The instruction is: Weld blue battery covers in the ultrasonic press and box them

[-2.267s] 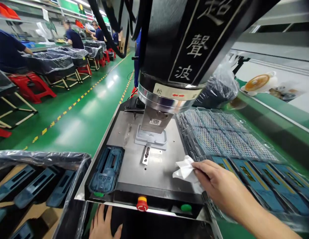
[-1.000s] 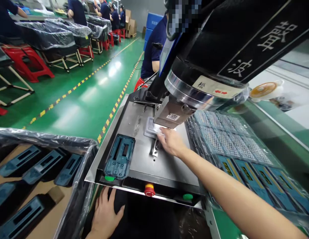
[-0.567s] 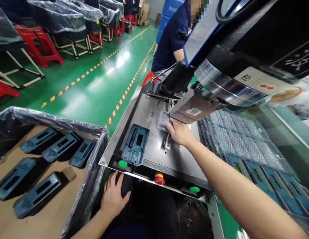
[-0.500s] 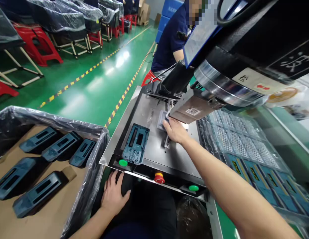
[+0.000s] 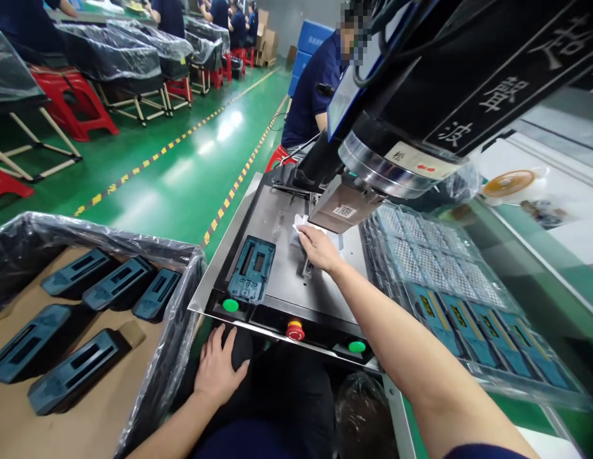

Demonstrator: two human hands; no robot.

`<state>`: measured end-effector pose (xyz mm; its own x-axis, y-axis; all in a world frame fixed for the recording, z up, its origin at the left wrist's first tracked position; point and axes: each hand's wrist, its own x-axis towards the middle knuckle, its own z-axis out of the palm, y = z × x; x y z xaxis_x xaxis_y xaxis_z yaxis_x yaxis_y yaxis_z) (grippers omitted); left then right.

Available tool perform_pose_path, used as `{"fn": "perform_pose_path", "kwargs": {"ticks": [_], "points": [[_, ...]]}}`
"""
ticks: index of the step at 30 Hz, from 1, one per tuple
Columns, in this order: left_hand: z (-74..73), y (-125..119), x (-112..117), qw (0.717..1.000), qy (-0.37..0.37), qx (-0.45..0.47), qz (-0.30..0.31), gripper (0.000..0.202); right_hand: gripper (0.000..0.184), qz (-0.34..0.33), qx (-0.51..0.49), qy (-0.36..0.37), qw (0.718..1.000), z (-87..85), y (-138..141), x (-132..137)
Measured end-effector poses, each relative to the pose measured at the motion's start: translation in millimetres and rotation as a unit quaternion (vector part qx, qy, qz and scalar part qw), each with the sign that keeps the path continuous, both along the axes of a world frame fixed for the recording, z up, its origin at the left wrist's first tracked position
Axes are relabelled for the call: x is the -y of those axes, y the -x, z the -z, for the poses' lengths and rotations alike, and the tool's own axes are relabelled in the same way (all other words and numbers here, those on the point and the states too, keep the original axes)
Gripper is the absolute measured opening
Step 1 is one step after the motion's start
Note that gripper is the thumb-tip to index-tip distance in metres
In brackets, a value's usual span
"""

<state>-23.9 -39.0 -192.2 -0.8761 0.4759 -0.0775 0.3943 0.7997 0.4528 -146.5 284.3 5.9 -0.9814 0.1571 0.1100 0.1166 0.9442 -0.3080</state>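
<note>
My right hand (image 5: 318, 248) reaches under the metal horn (image 5: 343, 208) of the black welding machine (image 5: 449, 83) and presses a white cloth (image 5: 299, 223) onto the pale fixture on the steel plate (image 5: 287, 287); its fingers are closed on the cloth. My left hand (image 5: 218, 373) lies flat with fingers spread on my dark-clothed lap, below the machine's front edge. A dark teal plastic housing (image 5: 251, 268) lies on the plate's left side, apart from both hands.
A red stop button (image 5: 294, 330) sits between two green buttons (image 5: 230, 305) on the machine front. A bag-lined carton (image 5: 100, 248) at left holds several teal housings. Clear trays (image 5: 440, 268) of parts lie at right. A person in dark blue (image 5: 313, 95) sits beyond the machine.
My right hand carried the white cloth from the plate's right front to the fixture under the horn and has since shifted slightly left on it. My left hand stayed on my lap.
</note>
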Motion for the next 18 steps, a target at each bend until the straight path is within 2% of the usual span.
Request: {"fn": "perform_pose_path", "kwargs": {"ticks": [3, 7, 11, 13, 16, 18], "points": [[-1.3, -2, 0, 1.0, 0.0, -0.007, 0.002, 0.066, 0.041, -0.024, 0.028, -0.071, 0.997, -5.3, -6, -11], [-3.4, -2, 3, 1.0, 0.002, -0.009, -0.007, 0.065, 0.038, 0.011, 0.073, -0.17, 0.983, -10.2, -29, -42], [-5.7, -1, 6, 1.0, -0.003, 0.0, -0.007, 0.064, 0.033, 0.029, 0.055, -0.202, 0.977, -9.8, -51, -65], [-6.7, 0, 7, 1.0, -0.005, 0.008, -0.009, 0.066, 0.035, 0.115, 0.029, -0.198, 0.973, -10.2, -57, -72], [-7.5, 1, 8, 1.0, -0.006, 0.014, -0.01, 0.067, 0.037, 0.274, -0.024, -0.15, 0.95, -13.1, -64, -80], [-7.6, 1, 8, 1.0, -0.006, 0.013, -0.009, 0.066, 0.043, 0.317, -0.064, -0.123, 0.938, -14.0, -66, -80]]}}
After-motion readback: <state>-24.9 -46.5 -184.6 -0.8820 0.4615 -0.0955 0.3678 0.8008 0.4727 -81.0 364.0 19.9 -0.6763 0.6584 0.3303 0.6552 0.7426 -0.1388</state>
